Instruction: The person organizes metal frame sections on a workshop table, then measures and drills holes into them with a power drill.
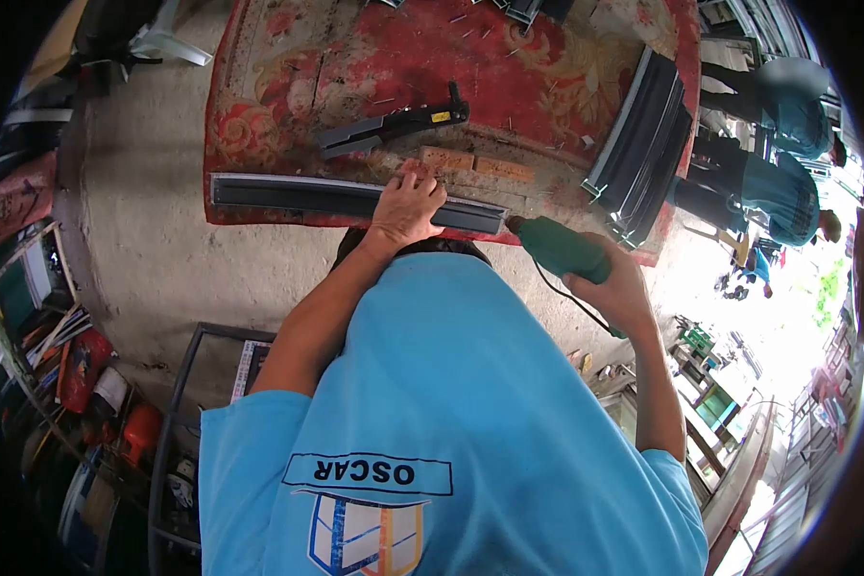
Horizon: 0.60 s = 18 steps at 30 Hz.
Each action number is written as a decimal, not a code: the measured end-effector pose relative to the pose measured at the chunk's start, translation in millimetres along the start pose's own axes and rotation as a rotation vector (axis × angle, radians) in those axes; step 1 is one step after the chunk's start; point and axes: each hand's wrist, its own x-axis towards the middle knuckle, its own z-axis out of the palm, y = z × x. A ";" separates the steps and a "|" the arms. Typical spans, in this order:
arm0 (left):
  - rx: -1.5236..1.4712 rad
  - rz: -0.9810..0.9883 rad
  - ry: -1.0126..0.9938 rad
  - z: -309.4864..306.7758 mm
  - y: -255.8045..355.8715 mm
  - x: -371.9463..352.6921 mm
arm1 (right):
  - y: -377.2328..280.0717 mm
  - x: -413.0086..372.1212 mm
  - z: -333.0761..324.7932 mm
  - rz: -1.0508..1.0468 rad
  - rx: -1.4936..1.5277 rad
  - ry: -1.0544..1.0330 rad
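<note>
My left hand (411, 206) is wrapped over a long dark metal profile (298, 195), which lies along the near edge of the carpet-covered table (288, 86). A green corded power drill (562, 248) is in my right hand (619, 288), fingers around its body. The drill's front end is right at the profile's right end, and its black cord hangs below. Beyond the profile lie a black hand tool (394, 125) with a yellow label and a narrow wooden block (475, 164).
A stack of dark metal profiles (643, 144) rests on the table's right side. Thin metal pins are scattered over the red carpet. People in teal shirts (782, 197) stand beyond the right edge. A metal frame (178, 403) and piled materials are at the lower left.
</note>
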 end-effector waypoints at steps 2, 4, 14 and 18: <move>0.010 0.010 0.014 -0.5 -0.2 -0.3 | 1.0 1.0 0.6 0.007 0.011 -0.005; -0.005 0.002 -0.026 0.4 -0.7 -0.4 | 2.0 -1.1 2.7 -0.009 0.018 -0.005; 0.000 -0.002 0.029 3.7 -1.2 -0.2 | 34.6 -10.1 18.5 -0.048 0.073 0.052; 0.006 0.026 0.096 2.7 -3.0 1.4 | 50.2 -18.2 29.8 -0.043 0.126 0.118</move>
